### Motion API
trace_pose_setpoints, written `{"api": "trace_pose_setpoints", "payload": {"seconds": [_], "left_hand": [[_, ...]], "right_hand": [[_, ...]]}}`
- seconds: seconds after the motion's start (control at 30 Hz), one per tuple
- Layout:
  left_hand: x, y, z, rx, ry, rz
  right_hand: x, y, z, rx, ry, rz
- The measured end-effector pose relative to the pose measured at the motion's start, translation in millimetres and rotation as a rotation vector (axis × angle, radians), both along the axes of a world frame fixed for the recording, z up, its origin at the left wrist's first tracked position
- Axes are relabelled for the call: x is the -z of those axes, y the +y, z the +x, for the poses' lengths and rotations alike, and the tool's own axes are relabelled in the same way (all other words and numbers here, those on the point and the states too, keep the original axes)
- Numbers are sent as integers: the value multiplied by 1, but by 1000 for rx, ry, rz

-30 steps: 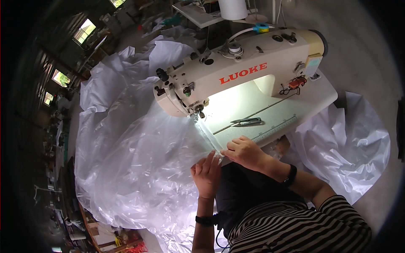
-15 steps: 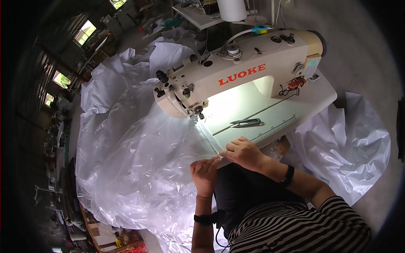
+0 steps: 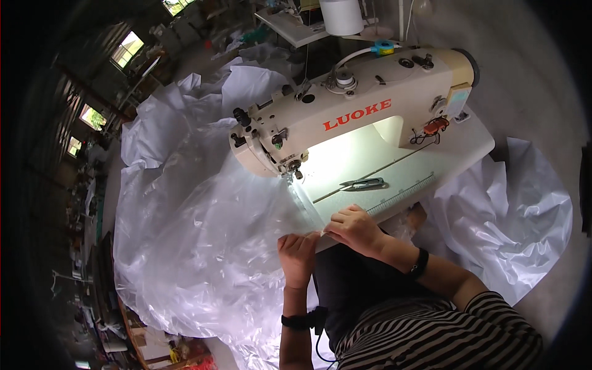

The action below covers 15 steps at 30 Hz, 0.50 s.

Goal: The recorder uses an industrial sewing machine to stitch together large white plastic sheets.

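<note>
A large sheet of clear plastic film [image 3: 203, 228] spreads over the left of the sewing table [image 3: 394, 161] and hangs down in folds. Its edge runs from under the needle area of a white sewing machine [image 3: 364, 102] toward me. At the table's front edge, my left hand [image 3: 298, 253] pinches the film's edge. Close beside it, my right hand [image 3: 356, 229] is closed on the same edge, the fingertips of both hands nearly touching. Thread snips [image 3: 364, 184] lie on the table beyond my right hand.
More pale plastic sheeting [image 3: 505, 213] hangs at the right of the table. A white thread cone [image 3: 341, 17] stands behind the machine. A ruler scale [image 3: 404, 194] runs along the table's front edge. At lower left sits a wooden box [image 3: 151, 345] with odds and ends.
My hands stay on the film's edge, with the fingers shifted slightly. The strip of film between needle and hands looks flatter and wider. The whole view has shifted a little.
</note>
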<state>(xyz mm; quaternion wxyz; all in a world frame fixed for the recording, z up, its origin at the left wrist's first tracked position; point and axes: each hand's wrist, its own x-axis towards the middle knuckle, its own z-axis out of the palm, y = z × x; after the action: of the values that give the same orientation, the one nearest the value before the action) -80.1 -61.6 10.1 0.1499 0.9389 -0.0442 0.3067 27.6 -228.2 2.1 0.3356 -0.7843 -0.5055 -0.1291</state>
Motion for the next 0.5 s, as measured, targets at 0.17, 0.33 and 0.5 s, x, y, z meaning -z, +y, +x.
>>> {"api": "trace_pose_setpoints", "payload": {"seconds": [0.17,0.33,0.5], "left_hand": [[0,20,1,66,30,45],[-7,43,21,80,37,41],[-12,54,37,85,37,-25]], "right_hand": [[5,12,-4,1,-8,-28],[4,39,12,8,-26,-4],[11,55,26,50,-25,11]]}}
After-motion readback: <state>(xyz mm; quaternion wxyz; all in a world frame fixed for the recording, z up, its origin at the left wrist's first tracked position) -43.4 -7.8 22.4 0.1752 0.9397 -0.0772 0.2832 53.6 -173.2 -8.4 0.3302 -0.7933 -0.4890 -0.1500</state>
